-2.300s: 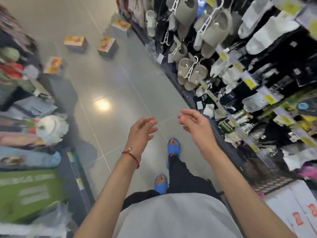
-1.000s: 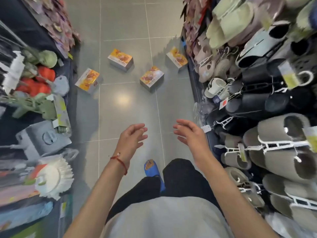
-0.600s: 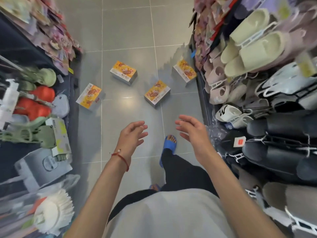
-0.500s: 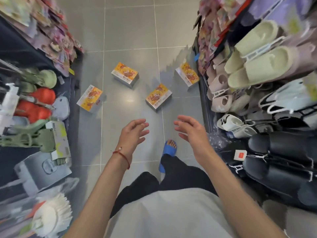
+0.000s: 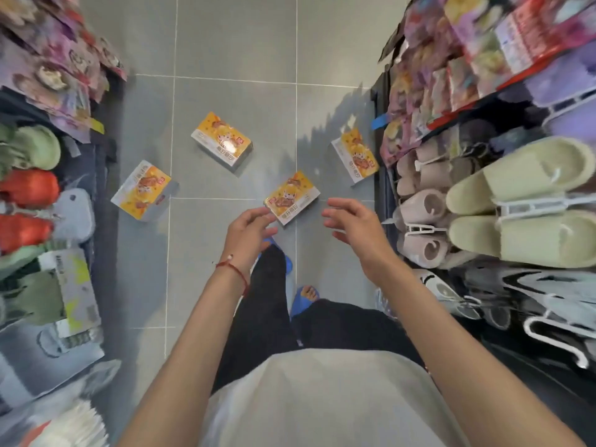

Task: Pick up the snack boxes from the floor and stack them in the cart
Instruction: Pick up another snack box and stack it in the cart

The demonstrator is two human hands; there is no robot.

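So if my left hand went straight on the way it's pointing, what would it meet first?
Most likely the nearest box, lying on the floor just ahead of the left hand. The hand may be well above floor level, so depth is unclear.

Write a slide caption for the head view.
The left hand and right hand, both open, reach toward the nearest snack box, one of four on the tiled floor.

The left hand [image 5: 248, 235] hides a corner of the nearest snack box [image 5: 293, 196] (its print blurred, unreadable)
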